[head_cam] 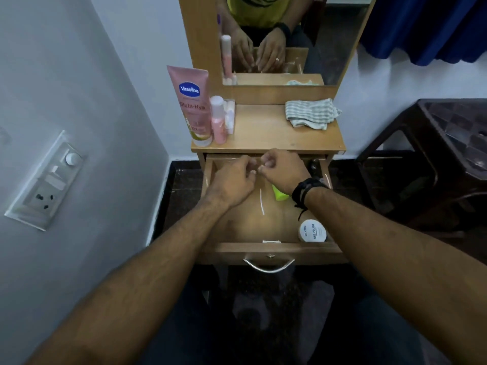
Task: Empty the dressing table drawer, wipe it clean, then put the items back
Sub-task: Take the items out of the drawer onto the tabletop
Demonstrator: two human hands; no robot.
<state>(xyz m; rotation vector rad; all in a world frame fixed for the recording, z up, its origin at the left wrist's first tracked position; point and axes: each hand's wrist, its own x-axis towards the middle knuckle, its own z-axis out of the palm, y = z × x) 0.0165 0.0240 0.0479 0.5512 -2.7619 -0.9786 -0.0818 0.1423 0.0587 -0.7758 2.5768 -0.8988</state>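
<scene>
The wooden drawer [274, 247] of the dressing table is pulled open. My left hand [233, 180] and my right hand [283, 168] meet at the back of the drawer, fingertips pinched together on what looks like a thin white stick; it is mostly hidden. Another thin white stick [261, 202] lies on the drawer floor. A lime-green item [278, 194] lies partly under my right wrist. A white round jar [312, 231] sits in the front right corner. On the tabletop [263, 133] stand a pink Vaseline tube [192, 101] and a pink bottle [218, 119], with a striped cloth [311, 113] at the right.
A clear pack of white pieces [230, 117] stands beside the pink bottle. The mirror [290, 35] rises behind the tabletop. A dark plastic stool [434, 159] stands at the right, a wall with a switchboard [47, 180] at the left, and a blue curtain [421, 27] hangs at the top right.
</scene>
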